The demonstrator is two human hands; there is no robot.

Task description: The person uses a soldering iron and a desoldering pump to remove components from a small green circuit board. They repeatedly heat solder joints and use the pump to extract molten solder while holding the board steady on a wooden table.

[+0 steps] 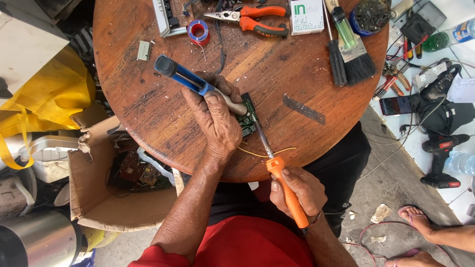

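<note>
My left hand (217, 118) grips a blue desoldering pump (184, 76), its pale tip pointing down at a small green circuit board (248, 120) on the round wooden table (148, 109). Most of the board is hidden under this hand. My right hand (299, 190) holds the orange handle of a soldering iron (284, 188), whose metal shaft (262, 138) reaches up to the board. A thin yellow wire (257, 154) lies near the table's front edge, under the iron.
At the table's far side lie orange pliers (257, 22), a tape roll (199, 30), a white box (307, 16), brushes (352, 54) and a round tin (371, 16). An open cardboard box (114, 188) stands left. A drill (440, 153) and another person's feet (420, 222) are right.
</note>
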